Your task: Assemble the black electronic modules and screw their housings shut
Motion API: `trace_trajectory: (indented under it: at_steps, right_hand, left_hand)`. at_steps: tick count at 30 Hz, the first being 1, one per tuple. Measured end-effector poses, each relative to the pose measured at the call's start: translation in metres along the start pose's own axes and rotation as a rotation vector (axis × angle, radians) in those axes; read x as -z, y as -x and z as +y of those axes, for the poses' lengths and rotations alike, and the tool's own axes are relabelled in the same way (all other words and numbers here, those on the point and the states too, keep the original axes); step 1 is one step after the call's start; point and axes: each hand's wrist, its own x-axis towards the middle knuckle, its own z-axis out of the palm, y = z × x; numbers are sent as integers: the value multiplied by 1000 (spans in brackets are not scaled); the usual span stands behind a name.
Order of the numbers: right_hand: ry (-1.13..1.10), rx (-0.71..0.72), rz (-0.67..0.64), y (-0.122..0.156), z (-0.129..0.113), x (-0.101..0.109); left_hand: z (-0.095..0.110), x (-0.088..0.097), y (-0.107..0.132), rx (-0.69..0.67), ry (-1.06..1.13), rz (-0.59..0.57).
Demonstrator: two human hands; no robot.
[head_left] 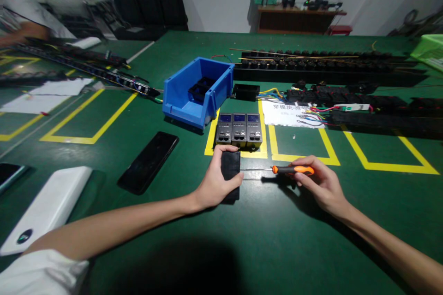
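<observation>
My left hand [216, 179] is closed around a black rectangular module [232, 166], standing on edge at the table's middle. In my right hand [320, 184] is a screwdriver [294, 170] with an orange and black handle, gripped between thumb and fingers. Its thin shaft points left, level, with the tip at the module's right side; whether it touches a screw is too small to tell. Just beyond my left hand, three dark grey modules [239, 130] with small blue screens and ports sit side by side within yellow tape.
A blue bin [197, 92] holding black parts stands behind left. Black rails with wires [346, 97] and a paper label [290, 114] lie to the right. A black phone [148, 162] and a white power bank [48, 207] rest at left. A blurred person [31, 14] is at far left.
</observation>
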Motion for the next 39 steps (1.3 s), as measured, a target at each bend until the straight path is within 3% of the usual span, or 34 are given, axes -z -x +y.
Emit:
trace_trajectory:
  at_steps: [16, 25, 29, 39]
  right_hand:
    - [23, -59, -50, -3, -4, -2]
    - [93, 73, 7, -1, -7, -4]
    - [116, 60, 24, -1, -5, -2]
    - [83, -27, -90, -3, -7, -2]
  left_hand:
    - [1, 1, 0, 1, 8, -1]
    - [1, 0, -1, -20, -31, 17]
    - [1, 0, -1, -12, -17, 20]
    - [1, 0, -1, -16, -17, 12]
